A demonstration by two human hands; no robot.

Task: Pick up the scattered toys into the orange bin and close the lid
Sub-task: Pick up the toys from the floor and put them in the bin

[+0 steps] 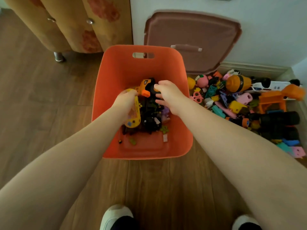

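Head view: both hands inside the orange bin (114, 77). Left hand (125, 101) grips a yellow toy (135, 118); right hand (167, 95) open-fingered over the toy truck (147, 85). Rigid, light plastic; grasp bodies. Toy pile (240, 100) remains beside the bin; lid (192, 35) leans against the wall.

Wooden floor and the items resting on it

The plank floor (41, 100) carries the orange bin (116, 77) near the wall; the lid (192, 30) stands on the floor against the wall behind it. A toy pile (240, 100) fills the right corner beside the bin. A cabinet leg (58, 56) stands at left.
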